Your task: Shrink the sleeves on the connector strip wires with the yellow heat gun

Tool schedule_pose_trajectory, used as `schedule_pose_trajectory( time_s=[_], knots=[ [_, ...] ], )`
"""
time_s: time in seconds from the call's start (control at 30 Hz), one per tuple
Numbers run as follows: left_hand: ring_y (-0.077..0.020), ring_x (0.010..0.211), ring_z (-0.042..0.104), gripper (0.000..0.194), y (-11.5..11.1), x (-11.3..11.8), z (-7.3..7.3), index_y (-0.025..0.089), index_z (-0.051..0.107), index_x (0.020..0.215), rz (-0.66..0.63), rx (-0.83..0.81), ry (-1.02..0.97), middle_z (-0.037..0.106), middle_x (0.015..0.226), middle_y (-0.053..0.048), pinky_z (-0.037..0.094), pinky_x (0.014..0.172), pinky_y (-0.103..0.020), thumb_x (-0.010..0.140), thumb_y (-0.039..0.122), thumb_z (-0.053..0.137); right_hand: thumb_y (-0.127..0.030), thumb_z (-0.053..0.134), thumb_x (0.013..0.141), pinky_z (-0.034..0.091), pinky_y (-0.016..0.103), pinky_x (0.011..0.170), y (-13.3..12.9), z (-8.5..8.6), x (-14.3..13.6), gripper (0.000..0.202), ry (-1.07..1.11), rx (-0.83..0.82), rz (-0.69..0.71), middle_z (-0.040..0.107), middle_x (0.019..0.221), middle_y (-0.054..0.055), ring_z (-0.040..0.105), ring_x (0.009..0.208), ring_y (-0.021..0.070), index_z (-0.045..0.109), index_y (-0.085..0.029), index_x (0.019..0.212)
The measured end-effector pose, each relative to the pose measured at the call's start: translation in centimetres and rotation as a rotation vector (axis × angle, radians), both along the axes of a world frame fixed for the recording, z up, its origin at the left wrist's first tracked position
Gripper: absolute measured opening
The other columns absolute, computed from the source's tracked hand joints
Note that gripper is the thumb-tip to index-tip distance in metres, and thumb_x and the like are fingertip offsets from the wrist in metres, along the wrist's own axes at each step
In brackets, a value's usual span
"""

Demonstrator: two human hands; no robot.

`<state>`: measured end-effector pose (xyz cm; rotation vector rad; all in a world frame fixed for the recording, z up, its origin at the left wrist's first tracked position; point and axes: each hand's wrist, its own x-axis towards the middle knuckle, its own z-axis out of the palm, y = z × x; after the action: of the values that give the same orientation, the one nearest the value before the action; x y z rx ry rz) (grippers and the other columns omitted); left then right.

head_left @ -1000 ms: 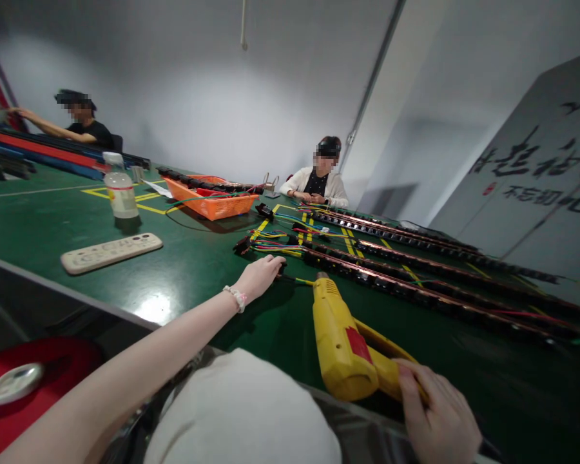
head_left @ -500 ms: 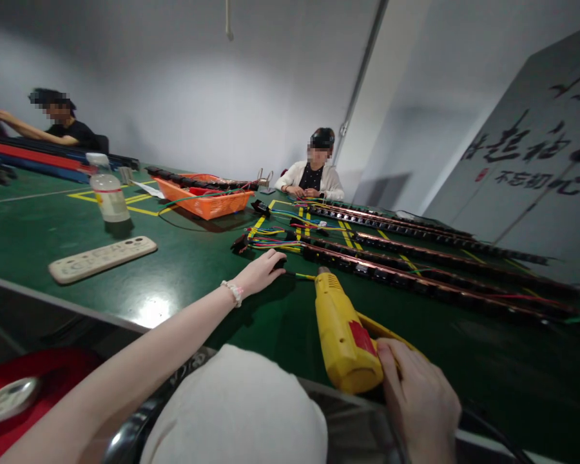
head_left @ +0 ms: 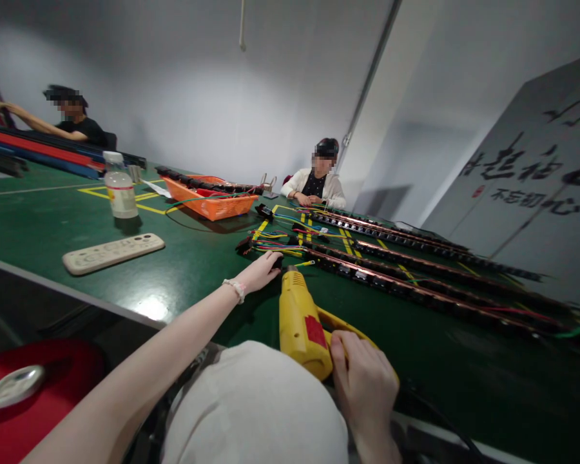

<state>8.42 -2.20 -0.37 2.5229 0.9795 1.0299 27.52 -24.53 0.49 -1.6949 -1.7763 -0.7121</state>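
My right hand (head_left: 365, 370) is wrapped round the handle of a yellow heat gun (head_left: 299, 322) with a red label. The gun's nozzle points away from me, close to the fingers of my left hand (head_left: 261, 272). Those fingers are closed on a small black piece (head_left: 277, 262) at the near end of the wiring. Just right of it, a yellow-green wire (head_left: 303, 263) with a metal tip lies past the nozzle. Coloured wires (head_left: 275, 243) run behind my left hand into a long black strip with copper-coloured rails (head_left: 386, 278).
More long strips (head_left: 401, 233) lie behind on the green table (head_left: 183, 283). An orange basket (head_left: 217, 206), a bottle (head_left: 122, 194) and a phone (head_left: 113, 254) are to the left. One person (head_left: 316, 177) sits opposite, another (head_left: 77, 122) at far left.
The heat gun in my right hand has moved left, its nozzle now nearer my left hand. The view has shifted slightly. My left hand keeps its place by the wires.
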Motion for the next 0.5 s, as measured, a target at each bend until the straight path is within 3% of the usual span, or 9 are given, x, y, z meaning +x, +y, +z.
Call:
schedule_pose_trajectory(
  time_s=[0.13,0.3,0.5],
  knots=[
    [-0.0229,0.117,0.048,0.049,0.9,-0.7,-0.3,0.014,0.043,0.125,-0.022,0.01,-0.003,0.047,0.126,-0.013,0.038,0.105,-0.037,0.077,0.007,0.048,-0.035,0.033,0.094,0.03,0.027,0.068,0.6,-0.2,-0.5,0.032,0.035,-0.009,0.067,0.061,0.073,0.0,0.051,0.069,0.0151,0.059,-0.021,0.083],
    [-0.0223,0.117,0.05,0.049,0.9,-1.0,-0.2,0.013,0.047,0.122,-0.031,0.011,-0.037,0.051,0.125,-0.012,0.038,0.105,-0.037,0.074,0.003,0.046,-0.039,0.035,0.093,0.033,0.026,0.071,0.5,-0.2,1.1,0.031,0.046,-0.061,0.199,0.064,0.087,0.001,0.055,0.079,0.0149,0.06,-0.021,0.093],
    [-0.0217,0.115,0.052,0.049,0.5,-1.0,0.0,0.016,0.049,0.121,-0.07,0.029,-0.049,0.055,0.122,-0.011,0.04,0.103,-0.037,0.073,0.004,0.05,-0.049,0.032,0.092,0.036,0.027,0.067,0.3,-0.3,4.1,0.041,0.193,-0.13,0.101,0.063,0.078,0.001,0.055,0.074,0.0162,0.06,-0.022,0.081]
  ],
)
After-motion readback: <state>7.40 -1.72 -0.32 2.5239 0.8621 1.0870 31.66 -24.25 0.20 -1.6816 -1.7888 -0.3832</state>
